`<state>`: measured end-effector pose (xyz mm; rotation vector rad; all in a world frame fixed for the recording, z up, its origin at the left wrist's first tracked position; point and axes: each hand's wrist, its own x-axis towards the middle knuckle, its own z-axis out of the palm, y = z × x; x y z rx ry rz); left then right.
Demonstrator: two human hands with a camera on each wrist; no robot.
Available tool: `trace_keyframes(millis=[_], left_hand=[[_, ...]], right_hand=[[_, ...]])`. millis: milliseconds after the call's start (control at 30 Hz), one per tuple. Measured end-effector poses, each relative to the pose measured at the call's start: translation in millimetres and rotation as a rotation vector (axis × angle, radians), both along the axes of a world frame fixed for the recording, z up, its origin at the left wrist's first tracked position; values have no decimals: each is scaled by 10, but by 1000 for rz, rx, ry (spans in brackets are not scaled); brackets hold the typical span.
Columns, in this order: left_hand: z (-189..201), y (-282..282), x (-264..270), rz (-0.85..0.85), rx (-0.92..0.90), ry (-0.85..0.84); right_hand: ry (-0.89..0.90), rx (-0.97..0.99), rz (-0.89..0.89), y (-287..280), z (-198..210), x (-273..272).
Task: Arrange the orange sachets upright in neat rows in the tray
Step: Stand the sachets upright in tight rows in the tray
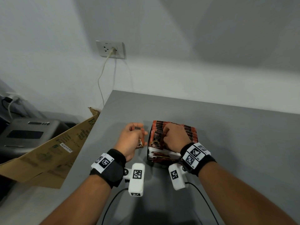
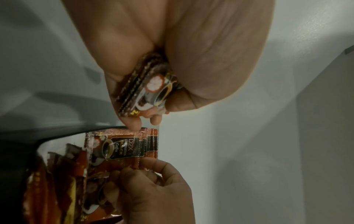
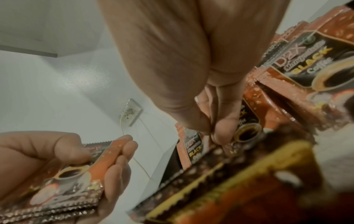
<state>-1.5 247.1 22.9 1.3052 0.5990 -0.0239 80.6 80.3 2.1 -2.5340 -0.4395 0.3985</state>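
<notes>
Head view shows, at lower centre, the left hand gripping spare orange sachets while the right hand pinches one standing in the tray; light, thin, probably slippery, they seem best taken by the top edge.

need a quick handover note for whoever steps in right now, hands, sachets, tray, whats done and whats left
Left hand: grips a small stack of orange sachets, held beside the tray, off its left edge.
Right hand: over the tray, fingers pinching a standing sachet in the near row.
Tray: on the grey table, already holding rows of upright sachets; a few sachets lie flat at the near front.
Done: most of the tray is filled with standing rows.
Left: seat the pinched sachet, feed in the left hand's stack, stand up the flat ones.
</notes>
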Motion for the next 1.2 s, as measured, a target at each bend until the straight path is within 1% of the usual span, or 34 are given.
trace_keyframes(millis=[200,333,433,467,533,567,667,733,933,1067,1200], left_hand=[[-65,-29,-20,-48,61,-8],[-67,-74,-32,-114,109,-69],[-32,-135,-4,-164,117,-121],[-19,-154,4,-178,119,-128],[-3,-174,25,-188,129,-123],[3,-173,38,-173,138,-114],[9,-101,72,-24,208,-52],[1,-37,83,35,211,-29],[-21,-13,35,1,197,-14],[-52,-3,-1,-5,189,-3],[-48,7,-9,0,136,5]], right_hand=[[-14,42,-17,-56,5,-17],[-6,176,-58,-117,202,-41],[69,324,35,-108,429,-121],[87,345,66,-103,485,-142],[48,329,83,-112,541,-131],[15,316,61,-126,540,-98],[-16,270,-31,-190,483,-13],[9,216,-34,-199,396,-3],[19,23,121,-19,163,-71],[17,-13,119,45,109,-58],[-7,-16,105,45,76,-35]])
